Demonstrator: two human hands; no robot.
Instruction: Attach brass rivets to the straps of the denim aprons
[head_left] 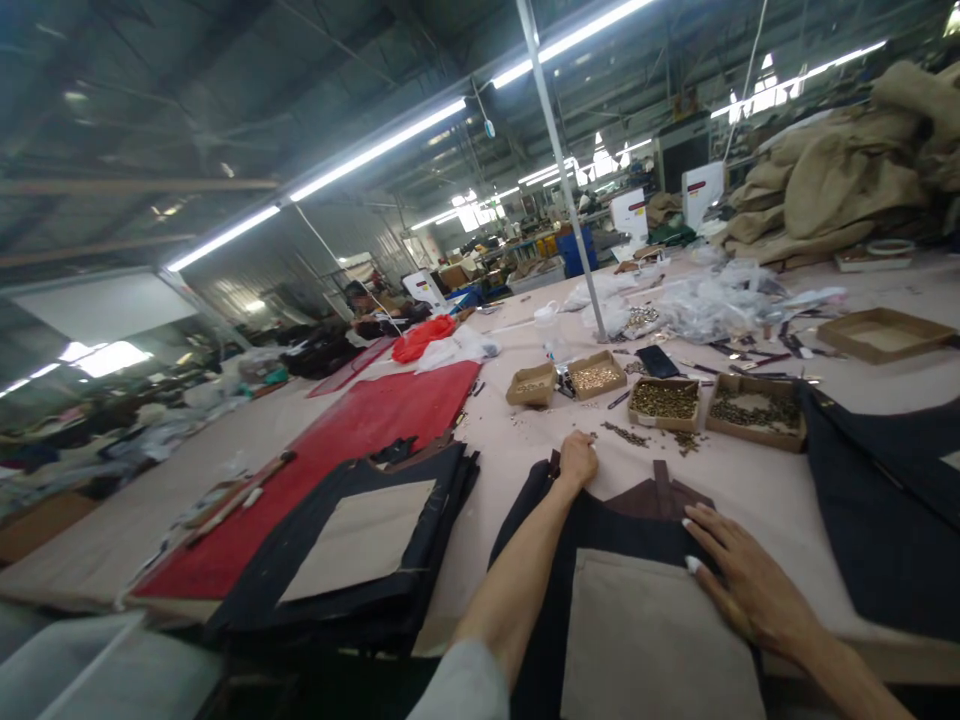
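Note:
A dark apron-like fabric piece with a beige panel (656, 640) lies in front of me on the table. Brown backing and a short brown strap (661, 490) show at its far edge. My left hand (579, 462) is at the far left corner, fingers curled in; whatever they hold, if anything, is hidden. Beside it a short dark tab (554, 465) sticks up. My right hand (742, 570) rests flat on the right side of the fabric, fingers stretched out, with white covers on two fingertips.
Beyond my hands stand cardboard trays of small metal pieces (664, 402), (754, 412) and a box of brass-coloured pieces (597, 376). A stack of similar dark pieces (442, 520) lies left, partly over a red sheet (315, 450). Another dark piece (877, 510) lies right. A metal pole (562, 170) rises behind.

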